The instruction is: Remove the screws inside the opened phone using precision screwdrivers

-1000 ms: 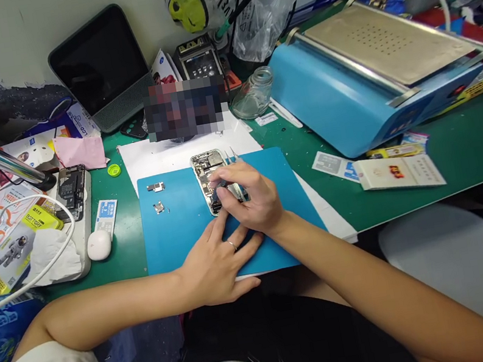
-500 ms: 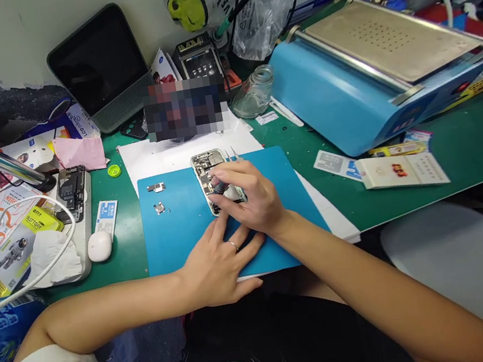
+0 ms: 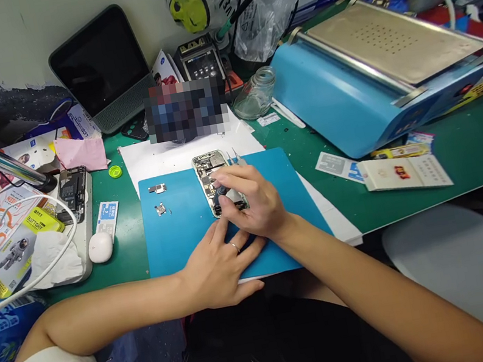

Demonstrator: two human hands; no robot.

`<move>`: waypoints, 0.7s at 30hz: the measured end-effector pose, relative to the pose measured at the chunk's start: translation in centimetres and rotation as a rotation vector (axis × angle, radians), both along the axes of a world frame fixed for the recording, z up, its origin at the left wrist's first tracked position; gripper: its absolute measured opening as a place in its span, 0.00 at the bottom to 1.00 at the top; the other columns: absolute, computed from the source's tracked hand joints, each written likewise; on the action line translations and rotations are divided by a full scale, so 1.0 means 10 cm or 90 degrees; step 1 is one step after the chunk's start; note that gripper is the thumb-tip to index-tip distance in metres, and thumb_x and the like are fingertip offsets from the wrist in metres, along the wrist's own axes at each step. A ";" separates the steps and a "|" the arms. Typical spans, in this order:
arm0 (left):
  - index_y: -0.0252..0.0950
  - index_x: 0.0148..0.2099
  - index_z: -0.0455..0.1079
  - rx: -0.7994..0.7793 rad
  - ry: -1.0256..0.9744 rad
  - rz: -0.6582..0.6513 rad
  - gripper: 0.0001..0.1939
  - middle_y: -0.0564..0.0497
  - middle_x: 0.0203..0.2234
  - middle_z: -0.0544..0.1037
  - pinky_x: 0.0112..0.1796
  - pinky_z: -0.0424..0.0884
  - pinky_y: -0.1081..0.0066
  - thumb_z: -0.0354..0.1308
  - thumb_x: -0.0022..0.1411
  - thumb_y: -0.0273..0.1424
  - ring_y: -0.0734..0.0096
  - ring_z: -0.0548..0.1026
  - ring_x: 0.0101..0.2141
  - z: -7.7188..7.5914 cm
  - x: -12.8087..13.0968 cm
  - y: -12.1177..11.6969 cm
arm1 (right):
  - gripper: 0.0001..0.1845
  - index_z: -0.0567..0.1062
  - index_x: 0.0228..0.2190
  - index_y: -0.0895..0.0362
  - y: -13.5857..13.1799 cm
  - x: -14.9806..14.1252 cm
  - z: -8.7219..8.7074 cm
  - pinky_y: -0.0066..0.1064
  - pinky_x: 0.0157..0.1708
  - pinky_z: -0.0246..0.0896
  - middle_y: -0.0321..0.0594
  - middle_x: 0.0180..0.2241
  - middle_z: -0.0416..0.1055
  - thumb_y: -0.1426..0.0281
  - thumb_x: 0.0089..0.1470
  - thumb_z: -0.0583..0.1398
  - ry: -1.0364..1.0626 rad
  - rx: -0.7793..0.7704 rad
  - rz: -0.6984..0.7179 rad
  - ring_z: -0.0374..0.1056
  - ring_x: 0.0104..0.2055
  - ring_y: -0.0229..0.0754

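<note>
An opened phone (image 3: 210,172) with its insides showing lies on a blue work mat (image 3: 184,227). My right hand (image 3: 251,201) is curled over the phone's lower half, its fingers pinched on a small dark tool or part that I cannot make out. My left hand (image 3: 216,265) lies flat on the mat just below the phone, fingers spread, a ring on one finger, its fingertips near the phone's bottom edge. Two small metal parts (image 3: 158,198) lie on the mat to the left. Tweezers (image 3: 234,157) rest beside the phone's top right.
A blue heating machine (image 3: 371,72) fills the right back. A dark tablet (image 3: 102,68) leans on the wall. A second opened phone (image 3: 71,191), a white earbud case (image 3: 100,246), boxes and a white cable crowd the left. A glass jar (image 3: 255,95) and card packets (image 3: 402,172) lie nearby.
My right hand's fingers have shifted slightly over the phone's lower half. My left hand has stayed flat on the mat.
</note>
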State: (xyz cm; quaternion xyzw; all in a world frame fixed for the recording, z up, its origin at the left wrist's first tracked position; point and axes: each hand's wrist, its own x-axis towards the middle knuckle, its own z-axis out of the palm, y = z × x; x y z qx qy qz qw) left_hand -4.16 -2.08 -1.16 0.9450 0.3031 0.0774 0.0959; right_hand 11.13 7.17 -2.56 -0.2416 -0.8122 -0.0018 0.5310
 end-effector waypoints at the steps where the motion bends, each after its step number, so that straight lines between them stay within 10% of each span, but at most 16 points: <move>1: 0.27 0.68 0.57 -0.001 0.001 0.001 0.39 0.32 0.60 0.68 0.62 0.57 0.42 0.54 0.68 0.52 0.33 0.62 0.62 0.00 0.00 0.00 | 0.33 0.60 0.63 0.51 0.00 0.00 0.00 0.39 0.43 0.78 0.47 0.48 0.74 0.78 0.59 0.59 0.002 0.003 0.005 0.76 0.48 0.47; 21: 0.29 0.70 0.55 -0.024 0.012 0.001 0.41 0.33 0.65 0.63 0.63 0.57 0.42 0.55 0.67 0.52 0.31 0.57 0.66 0.04 0.01 0.01 | 0.31 0.63 0.61 0.51 0.02 0.04 0.01 0.42 0.44 0.79 0.48 0.49 0.75 0.77 0.58 0.59 0.027 -0.026 0.007 0.76 0.49 0.49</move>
